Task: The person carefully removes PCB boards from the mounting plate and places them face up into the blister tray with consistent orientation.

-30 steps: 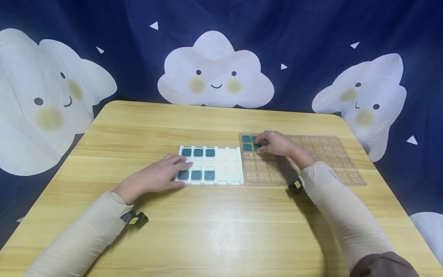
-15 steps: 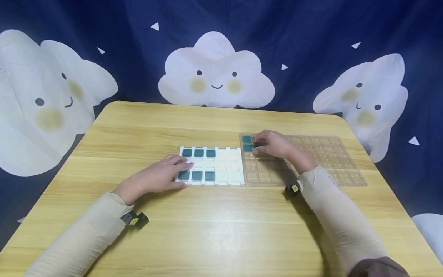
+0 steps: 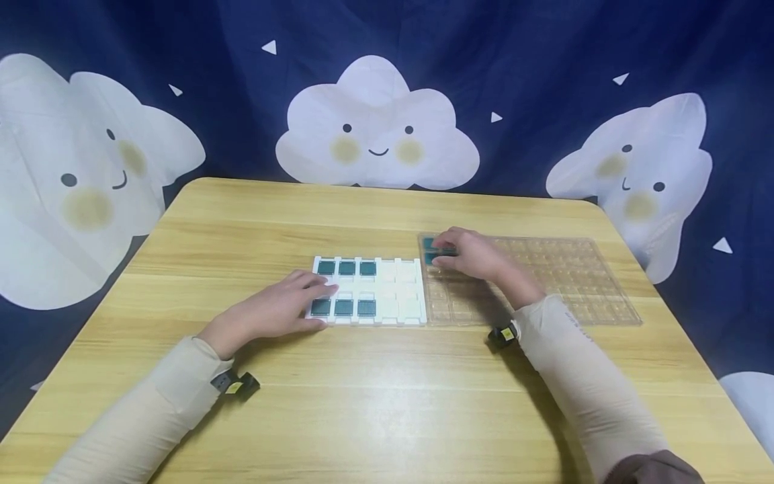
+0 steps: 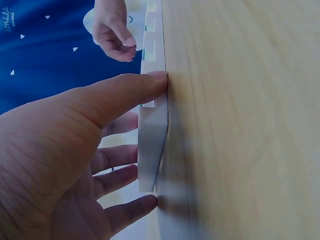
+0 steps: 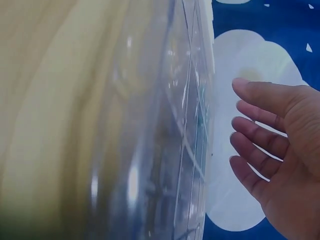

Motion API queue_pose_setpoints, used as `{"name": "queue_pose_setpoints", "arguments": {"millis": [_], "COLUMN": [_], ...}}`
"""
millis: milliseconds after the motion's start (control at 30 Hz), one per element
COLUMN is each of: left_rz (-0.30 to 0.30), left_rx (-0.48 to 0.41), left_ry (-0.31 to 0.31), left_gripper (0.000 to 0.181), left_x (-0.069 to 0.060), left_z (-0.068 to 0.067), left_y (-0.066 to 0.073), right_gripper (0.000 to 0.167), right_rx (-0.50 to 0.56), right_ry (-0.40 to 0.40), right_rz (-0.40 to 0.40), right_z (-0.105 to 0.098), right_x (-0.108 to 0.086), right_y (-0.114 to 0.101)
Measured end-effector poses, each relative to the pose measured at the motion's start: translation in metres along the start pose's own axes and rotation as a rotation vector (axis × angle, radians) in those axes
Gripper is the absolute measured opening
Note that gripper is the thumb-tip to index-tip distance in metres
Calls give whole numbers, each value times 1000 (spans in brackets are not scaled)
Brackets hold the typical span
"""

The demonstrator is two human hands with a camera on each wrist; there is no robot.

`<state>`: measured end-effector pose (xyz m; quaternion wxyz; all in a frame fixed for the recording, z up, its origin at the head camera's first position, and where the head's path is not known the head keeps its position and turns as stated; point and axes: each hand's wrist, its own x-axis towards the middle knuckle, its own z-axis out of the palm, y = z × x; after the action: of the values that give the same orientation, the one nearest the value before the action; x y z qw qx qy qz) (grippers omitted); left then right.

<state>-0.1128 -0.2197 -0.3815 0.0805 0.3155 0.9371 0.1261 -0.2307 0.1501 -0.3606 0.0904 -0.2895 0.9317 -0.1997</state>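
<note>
Beige sleeves come in over the wooden table from the near side, with a small black camera at each wrist. The left hand rests at the near left corner of the white tray, fingers spread apart and thumb along the near edge, probably to stop it sliding. Green squares sit in its left pockets, three near and three far. Just to the right lies the clear tray, presumably set close so both stay within reach. Over its far left corner is the right hand, thumb and fingers apart with nothing visible between them, beside more green squares; whether it touches one, I cannot tell. Farthest hangs a blue curtain with white clouds.
</note>
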Motion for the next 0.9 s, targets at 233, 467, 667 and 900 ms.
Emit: {"name": "queue_pose_setpoints", "arguments": {"millis": [233,467,667,900], "left_rz": [-4,-8,-5,-2], "left_rx": [-5,-2,-2,-2], "left_ry": [0,0,1,-1], "left_gripper": [71,71,71,71], "left_x": [0,0,0,0], "left_z": [0,-1,0,1], "left_y": [0,1,1,0], "right_gripper": [36,35,43,48], "right_rx": [43,43,68,42], "right_ry": [39,55,12,-19], "right_rz": [-47,-66,-47,-81], "right_z": [5,9,15,21], "right_x": [6,13,19,24], "right_y": [-12,-23,-34,-46]}}
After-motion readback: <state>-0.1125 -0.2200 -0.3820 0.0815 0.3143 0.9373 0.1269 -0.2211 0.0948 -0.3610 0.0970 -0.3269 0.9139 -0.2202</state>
